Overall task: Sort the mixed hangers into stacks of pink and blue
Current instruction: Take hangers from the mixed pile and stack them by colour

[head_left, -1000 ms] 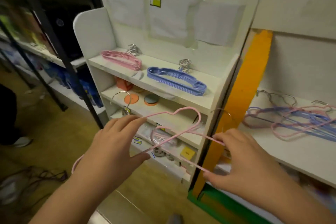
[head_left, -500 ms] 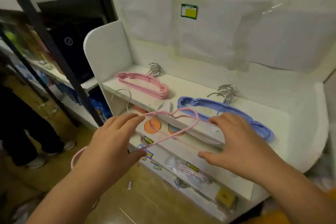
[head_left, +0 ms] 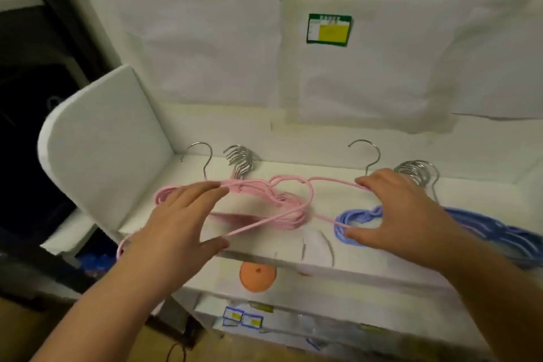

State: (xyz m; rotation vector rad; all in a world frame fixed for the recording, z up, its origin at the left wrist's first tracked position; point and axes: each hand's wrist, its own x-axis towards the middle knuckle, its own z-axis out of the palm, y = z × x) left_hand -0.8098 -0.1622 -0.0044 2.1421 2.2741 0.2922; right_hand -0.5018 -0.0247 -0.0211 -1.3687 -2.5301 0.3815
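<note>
Both hands hold pink hangers over the top shelf of a white shelf unit. The left hand has its fingers spread and lightly curled, fingertips on the upper wire and thumb under the lower wire of one pink hanger, whose far left end juts out past the shelf's front edge. The right hand pinches a second pink hanger the same way, fingers on its top wire, thumb down near the shelf. Both hangers sit above or on the pink stack, which lies left of centre, near the curved white side panel that closes off the shelf's left end. The blue stack lies to the right, its left end just under the right hand's thumb; a strip of bare shelf separates the two stacks. Metal hooks point toward the back panel, which bears a green and yellow label. An orange disc shows on the shelf below.
</note>
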